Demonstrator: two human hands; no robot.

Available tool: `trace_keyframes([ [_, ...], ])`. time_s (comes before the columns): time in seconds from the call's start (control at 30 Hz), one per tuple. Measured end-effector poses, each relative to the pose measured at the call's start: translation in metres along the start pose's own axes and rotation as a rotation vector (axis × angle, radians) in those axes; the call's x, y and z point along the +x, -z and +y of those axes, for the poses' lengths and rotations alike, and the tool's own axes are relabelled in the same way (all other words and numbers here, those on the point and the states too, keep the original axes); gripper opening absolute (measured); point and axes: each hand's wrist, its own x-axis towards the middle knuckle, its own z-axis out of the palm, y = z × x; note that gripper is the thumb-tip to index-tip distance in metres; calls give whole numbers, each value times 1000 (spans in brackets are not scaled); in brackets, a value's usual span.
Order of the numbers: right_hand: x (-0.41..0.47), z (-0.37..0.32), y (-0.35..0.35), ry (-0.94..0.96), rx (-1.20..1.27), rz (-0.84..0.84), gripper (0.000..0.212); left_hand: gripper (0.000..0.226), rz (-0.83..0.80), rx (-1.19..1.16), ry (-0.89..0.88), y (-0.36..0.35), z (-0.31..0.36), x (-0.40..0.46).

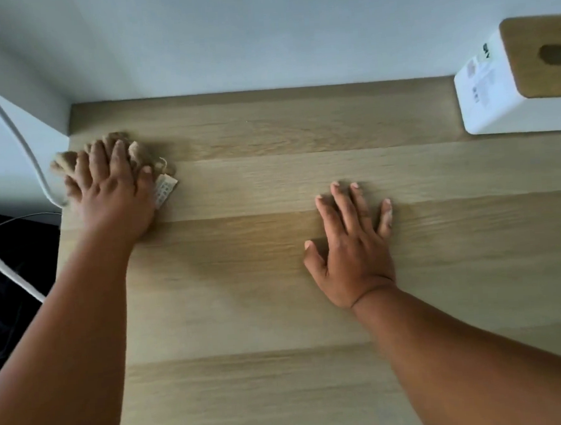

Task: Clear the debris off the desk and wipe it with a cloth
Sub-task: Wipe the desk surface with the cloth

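A light wooden desk (278,311) fills the view. My left hand (113,189) lies flat with straight fingers on a crumpled tan cloth (137,148) near the desk's far left corner. The hand covers most of the cloth, and a white label (165,189) sticks out on its right side. The hand and cloth look blurred. My right hand (353,240) rests flat on the bare wood right of centre, fingers spread, holding nothing. No debris shows on the desk surface.
A white tissue box with a wooden lid (507,80) stands at the far right against the pale wall (261,32). Off the desk's left edge run white cables (29,155) over a dark area (13,261).
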Motion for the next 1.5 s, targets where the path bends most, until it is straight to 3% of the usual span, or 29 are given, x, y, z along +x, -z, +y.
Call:
trace_keyframes([
  [0.1, -1, 1, 0, 2, -10, -12, 75, 73, -44, -4, 42, -7, 44, 29],
  [0.27, 0, 2, 0, -5, -21, -31, 74, 72, -76, -5, -238, -23, 128, 40],
  [0.4, 0, 1, 0, -9, -21, -31, 75, 69, -88, -2, -484, -39, 159, -5],
  [0.57, -1, 0, 0, -4, -20, -19, 74, 59, -78, -63, -878, -34, 103, -61],
  [0.63, -1, 0, 0, -9, -15, -14, 73, 55, -75, -44, -935, -25, 57, -53],
  [0.7, -1, 0, -1, -7, -16, -15, 74, 56, -52, -25, -858, -15, 14, -34],
  [0.83, -1, 0, 0, -6, -13, -14, 75, 60, 48, -36, -493, 2, -32, 9],
  [1.03, -1, 0, 2, -6, -12, -23, 75, 62, 150, -32, -54, -8, 16, 38],
  [1.1, -2, 0, 2, -6, -14, -21, 75, 65, 145, -22, -22, -10, 23, 39],
  [1.33, -2, -1, 1, -3, -8, -8, 73, 63, 78, -32, -220, -11, -1, 17],
  [1.5, -1, 0, -2, -4, -10, 8, 74, 64, 76, -24, -235, -16, -9, -19],
])
